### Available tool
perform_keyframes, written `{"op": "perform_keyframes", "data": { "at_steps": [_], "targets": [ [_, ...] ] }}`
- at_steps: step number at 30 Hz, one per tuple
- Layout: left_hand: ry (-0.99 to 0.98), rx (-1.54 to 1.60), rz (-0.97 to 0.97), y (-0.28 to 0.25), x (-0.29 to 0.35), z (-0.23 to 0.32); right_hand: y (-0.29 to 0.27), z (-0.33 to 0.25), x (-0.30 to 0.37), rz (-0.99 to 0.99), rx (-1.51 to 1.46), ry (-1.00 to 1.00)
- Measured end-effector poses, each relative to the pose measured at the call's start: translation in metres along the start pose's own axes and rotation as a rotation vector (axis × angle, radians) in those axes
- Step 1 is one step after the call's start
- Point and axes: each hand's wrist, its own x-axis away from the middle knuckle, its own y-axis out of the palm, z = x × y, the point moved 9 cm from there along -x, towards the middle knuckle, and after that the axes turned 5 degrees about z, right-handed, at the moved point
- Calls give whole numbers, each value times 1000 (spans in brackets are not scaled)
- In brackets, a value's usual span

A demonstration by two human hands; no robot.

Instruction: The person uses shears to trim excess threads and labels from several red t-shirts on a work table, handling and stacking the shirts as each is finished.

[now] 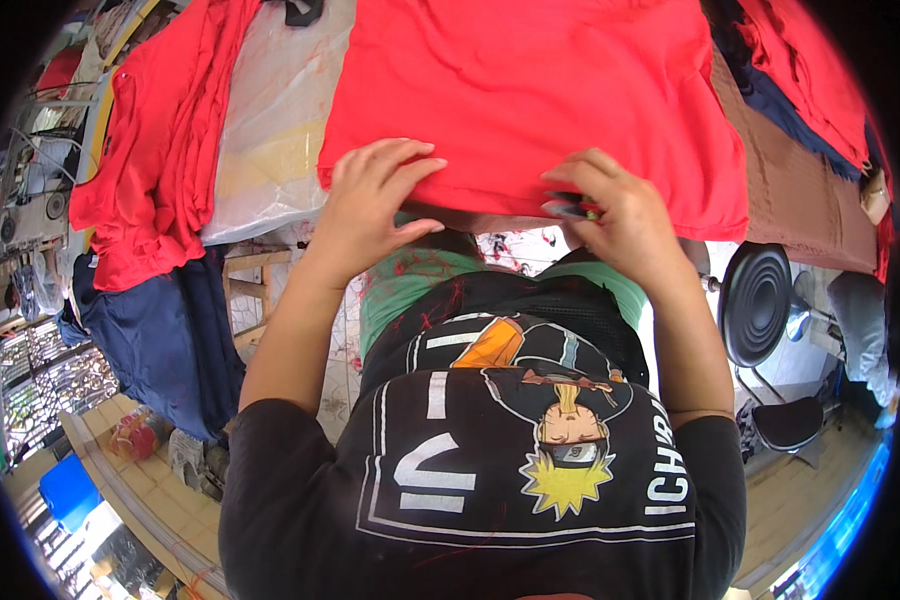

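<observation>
A red garment lies spread over the table in front of me, its near hem hanging at the table edge. My left hand is at the hem's left part, thumb and fingers apart and nothing between them. The fingertips rest on or just above the red cloth. Near the hem's right part, my right hand is curled around small dark thread snips with a touch of green. The palm and fingers hide most of the snips.
More red garments hang at the left, above dark blue cloth. Plastic-covered board shows beside them. Brown cardboard lies at the right, with a round black stool seat below. Thread scraps lie on my lap and the floor.
</observation>
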Motion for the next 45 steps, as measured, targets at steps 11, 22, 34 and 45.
{"op": "perform_keyframes", "data": {
  "at_steps": [11, 22, 34, 45],
  "targets": [
    [-134, -112, 469, -18, -7, 3, 10, -24, -13, 234, 162, -165],
    [-140, -146, -10, -24, 15, -34, -68, 52, 19, 171, 376, 126],
    [5, 258, -27, 57, -82, -36, 4, 69, -36, 200, -91, 256],
    [95, 83, 40, 53, -83, -27, 6, 52, -28, 231, -103, 150]
  ]
}}
